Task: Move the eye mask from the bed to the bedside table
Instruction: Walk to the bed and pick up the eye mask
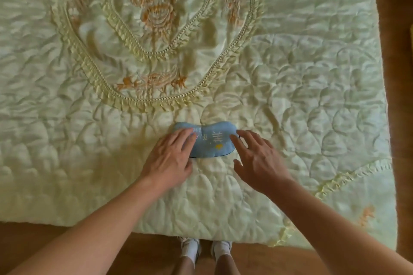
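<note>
On the near part of the bed (290, 73), both hands are lying flat, fingers loosely spread, gripping nothing. The left hand (171, 157) is resting its fingertips on the left end of the eye mask (212, 139); the right hand (257, 158) is touching or hovering at the right end, which cannot be told apart. The mask, pale blue with printed characters, is lying flat on the quilted cover. The lift is not yet made, so by this reckoning the task is barely starting. The bedside table is showing nowhere here.
</note>
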The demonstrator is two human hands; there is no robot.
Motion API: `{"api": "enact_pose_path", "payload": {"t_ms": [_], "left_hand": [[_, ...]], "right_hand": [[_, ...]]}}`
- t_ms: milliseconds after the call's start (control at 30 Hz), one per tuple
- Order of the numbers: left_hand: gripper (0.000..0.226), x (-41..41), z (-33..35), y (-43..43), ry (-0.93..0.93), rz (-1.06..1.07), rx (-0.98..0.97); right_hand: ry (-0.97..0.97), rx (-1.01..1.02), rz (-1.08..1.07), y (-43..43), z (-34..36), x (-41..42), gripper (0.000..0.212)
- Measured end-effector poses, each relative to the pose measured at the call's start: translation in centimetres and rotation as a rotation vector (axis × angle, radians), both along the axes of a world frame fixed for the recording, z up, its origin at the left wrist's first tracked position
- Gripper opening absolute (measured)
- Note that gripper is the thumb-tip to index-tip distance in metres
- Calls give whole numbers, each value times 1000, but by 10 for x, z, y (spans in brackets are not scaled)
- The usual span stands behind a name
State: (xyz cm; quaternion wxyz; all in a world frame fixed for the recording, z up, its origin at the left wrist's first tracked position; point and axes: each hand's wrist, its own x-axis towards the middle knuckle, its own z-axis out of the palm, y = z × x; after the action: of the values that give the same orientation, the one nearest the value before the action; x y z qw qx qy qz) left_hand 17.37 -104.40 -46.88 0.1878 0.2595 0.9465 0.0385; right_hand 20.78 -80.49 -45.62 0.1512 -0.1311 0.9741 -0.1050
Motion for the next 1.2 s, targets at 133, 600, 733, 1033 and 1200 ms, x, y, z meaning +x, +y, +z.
{"api": "enact_pose_path", "payload": {"t_ms": [133,600,733,1033,1200], "left_hand": [[76,0,-32,3,61,-90,18],[36,-20,-50,17,271,-58,102],[29,-30,-41,25,212,23,141],[13,-32,62,28,-404,519,463],[23,-21,181,53,-642,767,809]], "right_hand": [[23,-35,48,-14,-26,-3,72],[182,-48,95,-20,-63,-16,48],[204,-67,44,-23,-54,-28,20],[-238,-454,-341,-3,78,-72,21],[-287,-893,-743,8,195,-77,19]]}}
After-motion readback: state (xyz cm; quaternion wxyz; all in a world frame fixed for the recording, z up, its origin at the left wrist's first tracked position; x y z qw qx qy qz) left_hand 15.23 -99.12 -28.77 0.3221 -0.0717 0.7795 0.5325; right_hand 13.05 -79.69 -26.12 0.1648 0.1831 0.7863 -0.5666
